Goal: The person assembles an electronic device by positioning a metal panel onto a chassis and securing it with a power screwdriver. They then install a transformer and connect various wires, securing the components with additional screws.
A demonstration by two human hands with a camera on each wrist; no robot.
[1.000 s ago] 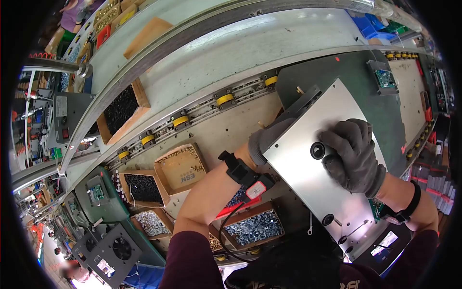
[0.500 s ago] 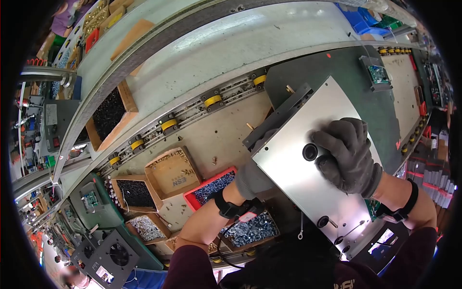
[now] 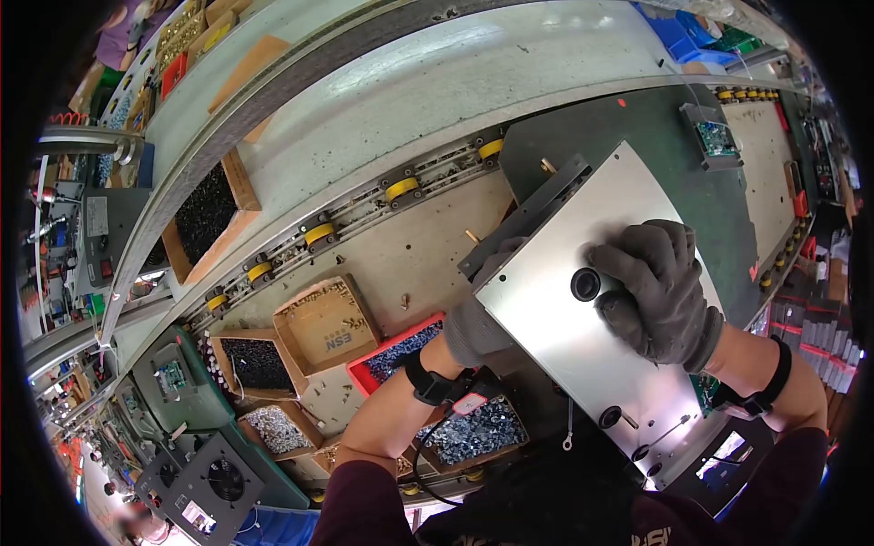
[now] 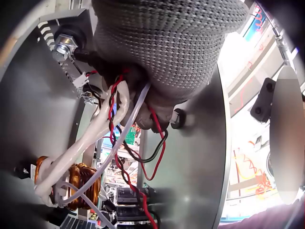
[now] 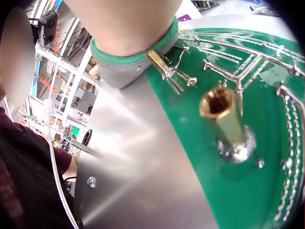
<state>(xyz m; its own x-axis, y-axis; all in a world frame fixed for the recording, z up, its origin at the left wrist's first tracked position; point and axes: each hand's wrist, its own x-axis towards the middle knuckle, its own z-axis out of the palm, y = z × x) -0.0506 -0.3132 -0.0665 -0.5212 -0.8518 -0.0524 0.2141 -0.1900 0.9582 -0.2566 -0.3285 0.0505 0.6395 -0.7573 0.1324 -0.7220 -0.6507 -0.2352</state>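
Note:
A silvery metal panel [image 3: 546,282] of a dark casing [image 3: 523,218] stands tilted before me. My gloved right hand [image 3: 657,296] rests on its outer face beside a black grommet [image 3: 585,285], fingers bent and fingertips at the metal; I cannot tell whether they pinch anything. My gloved left hand [image 3: 482,329] reaches behind the panel, mostly hidden in the head view. Inside, in the left wrist view, its curled fingers hold white cables [image 4: 90,129], with twisted red and black wires [image 4: 116,124] around them. A copper coil [image 4: 83,183] sits below. A green circuit board [image 5: 200,133] with brass standoffs [image 5: 221,114] lies beside the panel.
Left of the casing stand a red bin [image 3: 360,375] of small parts, a cardboard box [image 3: 323,328] and a box of black screws [image 3: 259,364]. Yellow rollers [image 3: 401,189] line the rail behind. A green mat [image 3: 655,173] lies under the casing.
My left wrist has drawn back down and left along the panel, uncovering the red bin and more of the dark casing edge. My right hand stays by the grommet. The head view has shifted slightly.

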